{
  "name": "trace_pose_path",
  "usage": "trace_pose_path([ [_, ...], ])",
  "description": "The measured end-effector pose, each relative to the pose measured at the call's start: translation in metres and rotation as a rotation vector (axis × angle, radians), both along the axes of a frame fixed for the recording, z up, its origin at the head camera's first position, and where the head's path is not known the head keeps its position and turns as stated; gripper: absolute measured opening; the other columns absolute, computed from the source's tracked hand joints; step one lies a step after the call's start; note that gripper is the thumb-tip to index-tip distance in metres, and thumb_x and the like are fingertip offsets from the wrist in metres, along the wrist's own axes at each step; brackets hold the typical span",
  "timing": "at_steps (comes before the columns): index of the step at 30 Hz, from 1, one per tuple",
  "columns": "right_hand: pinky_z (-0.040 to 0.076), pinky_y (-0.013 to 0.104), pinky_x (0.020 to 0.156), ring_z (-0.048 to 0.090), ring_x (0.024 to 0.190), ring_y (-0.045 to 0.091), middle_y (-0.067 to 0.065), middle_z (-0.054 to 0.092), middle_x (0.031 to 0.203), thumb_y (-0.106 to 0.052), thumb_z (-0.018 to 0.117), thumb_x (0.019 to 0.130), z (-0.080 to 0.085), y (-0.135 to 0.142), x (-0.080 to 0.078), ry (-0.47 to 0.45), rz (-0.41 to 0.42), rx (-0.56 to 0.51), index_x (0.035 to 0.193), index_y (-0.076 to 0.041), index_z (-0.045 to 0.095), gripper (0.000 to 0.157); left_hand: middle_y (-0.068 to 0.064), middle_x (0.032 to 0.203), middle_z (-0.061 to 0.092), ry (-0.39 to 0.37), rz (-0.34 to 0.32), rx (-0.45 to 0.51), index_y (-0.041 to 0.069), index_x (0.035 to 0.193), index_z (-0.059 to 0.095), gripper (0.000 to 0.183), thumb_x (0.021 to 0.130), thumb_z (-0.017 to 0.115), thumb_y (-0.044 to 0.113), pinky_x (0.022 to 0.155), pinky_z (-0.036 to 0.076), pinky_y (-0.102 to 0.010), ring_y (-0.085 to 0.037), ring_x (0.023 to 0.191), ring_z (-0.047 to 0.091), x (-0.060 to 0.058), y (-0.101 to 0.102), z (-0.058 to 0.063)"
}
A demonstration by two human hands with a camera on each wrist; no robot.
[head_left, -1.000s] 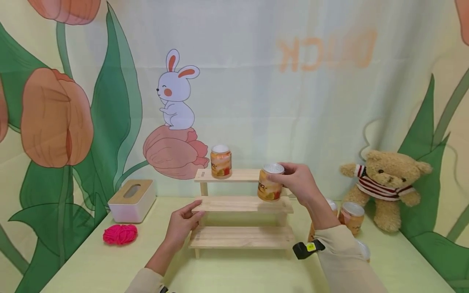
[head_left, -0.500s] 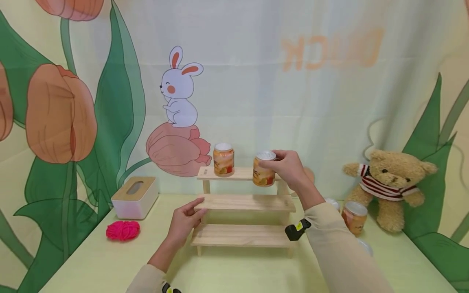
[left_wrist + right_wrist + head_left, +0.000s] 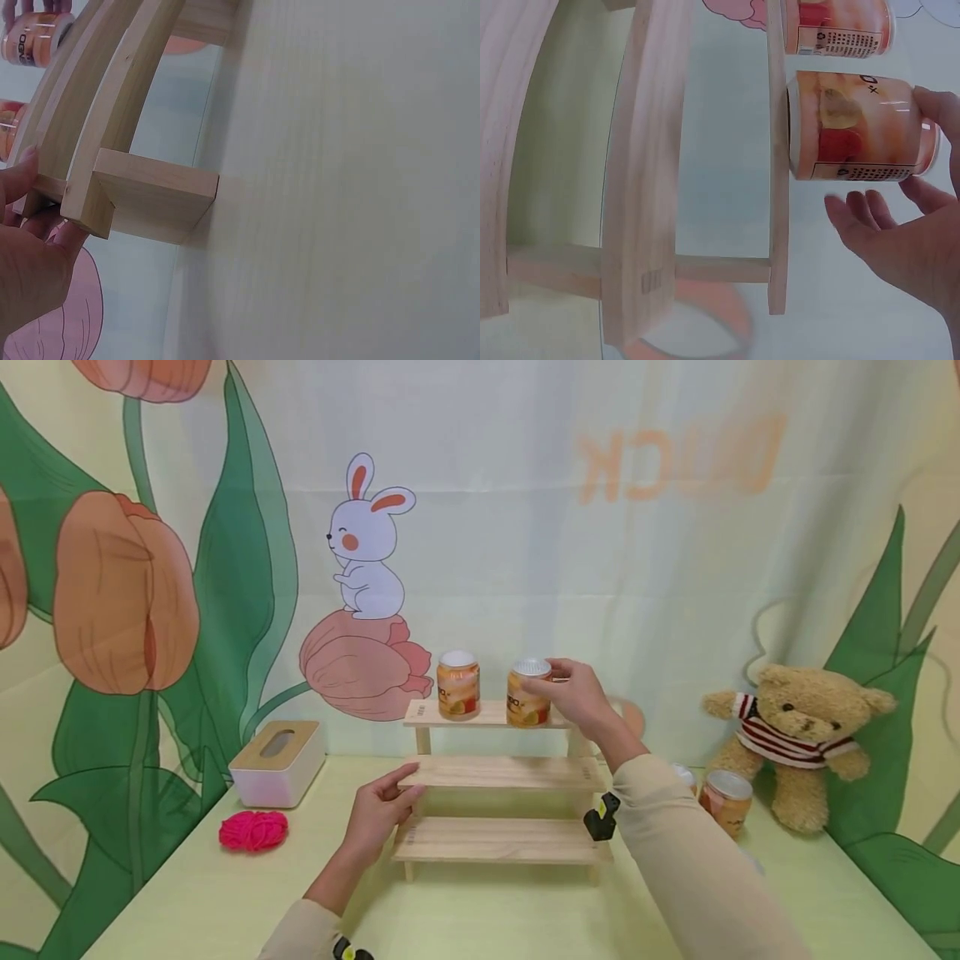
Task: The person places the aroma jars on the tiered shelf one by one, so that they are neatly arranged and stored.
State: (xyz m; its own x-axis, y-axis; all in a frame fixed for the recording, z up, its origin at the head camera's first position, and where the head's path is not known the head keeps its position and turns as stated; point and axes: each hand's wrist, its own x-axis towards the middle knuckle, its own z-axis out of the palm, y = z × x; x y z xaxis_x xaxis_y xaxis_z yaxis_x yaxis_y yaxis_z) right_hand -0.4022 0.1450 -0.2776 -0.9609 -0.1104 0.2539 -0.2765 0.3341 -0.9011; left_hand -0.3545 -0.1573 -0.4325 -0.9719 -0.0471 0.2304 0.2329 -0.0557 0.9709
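Observation:
A three-tier wooden stand (image 3: 504,772) is in the middle of the head view. Its top tier bears an orange-labelled can (image 3: 458,688) at the left. To the right of that, a matching can (image 3: 528,703) stands upright, apart from the first. My right hand (image 3: 579,693) holds it near its lid; in the right wrist view, thumb and index finger pinch the can (image 3: 855,127) at the lid end, and its base meets the top board. My left hand (image 3: 377,814) grips the left end of the middle tier, with thumb and fingers around the board (image 3: 86,202) in the left wrist view.
More cans (image 3: 726,802) stand on the table at right, partly behind my right sleeve. A teddy bear (image 3: 798,743) sits behind them. At left are a tissue box (image 3: 273,777) and pink yarn (image 3: 253,832). A printed curtain (image 3: 510,543) hangs behind the stand.
My right hand has carried the can up and leftward, from in front of the stand's upper part onto the top tier. The left hand keeps its grip on the middle tier.

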Motion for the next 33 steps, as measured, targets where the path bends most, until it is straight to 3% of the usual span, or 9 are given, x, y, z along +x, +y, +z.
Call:
trace_pose_path([
  [4, 0.046, 0.047, 0.099, 0.052, 0.123, 0.033, 0.018, 0.052, 0.135, -0.034, 0.073, 0.093, 0.001, 0.001, -0.002, -0.01, 0.001, 0.008, 0.152, -0.002, 0.04, 0.074, -0.005, 0.078, 0.064, -0.007, 0.009, -0.002, 0.001, 0.133, 0.064, 0.044, 0.09, 0.074, 0.004, 0.054, 0.039, -0.021, -0.011, 0.063, 0.05, 0.0, 0.002, 0.0],
  [11, 0.048, 0.044, 0.098, 0.054, 0.121, 0.032, 0.02, 0.054, 0.132, -0.029, 0.073, 0.092, -0.005, -0.004, -0.007, 0.0, -0.02, -0.085, 0.143, 0.006, 0.043, 0.069, -0.004, 0.076, 0.063, -0.012, 0.015, -0.002, 0.001, 0.131, 0.065, 0.042, 0.09, 0.074, 0.002, 0.054, 0.039, -0.021, -0.011, 0.063, 0.051, 0.0, 0.004, -0.002],
  [23, 0.046, 0.045, 0.101, 0.053, 0.126, 0.031, 0.016, 0.056, 0.136, -0.029, 0.068, 0.097, -0.006, -0.013, -0.012, 0.023, -0.011, -0.057, 0.147, -0.003, 0.048, 0.06, -0.006, 0.078, 0.065, 0.009, -0.009, 0.014, 0.001, 0.131, 0.065, 0.042, 0.09, 0.074, 0.003, 0.053, 0.037, -0.021, -0.011, 0.062, 0.05, -0.003, 0.003, -0.005],
  [29, 0.042, 0.047, 0.105, 0.046, 0.133, 0.032, 0.019, 0.046, 0.145, -0.035, 0.07, 0.095, -0.008, -0.003, -0.005, 0.009, -0.031, -0.019, 0.151, 0.0, 0.038, 0.073, -0.008, 0.079, 0.066, -0.005, -0.006, 0.011, 0.002, 0.13, 0.066, 0.041, 0.09, 0.074, 0.002, 0.053, 0.036, -0.022, -0.012, 0.061, 0.048, -0.002, 0.003, -0.004],
  [33, 0.043, 0.047, 0.104, 0.046, 0.134, 0.032, 0.017, 0.046, 0.146, -0.034, 0.072, 0.093, -0.005, 0.004, 0.003, 0.018, -0.048, -0.011, 0.148, -0.001, 0.041, 0.071, -0.013, 0.083, 0.069, 0.004, 0.009, -0.004, 0.003, 0.13, 0.067, 0.04, 0.091, 0.073, 0.002, 0.053, 0.037, -0.021, -0.012, 0.061, 0.049, -0.004, -0.001, -0.005],
])
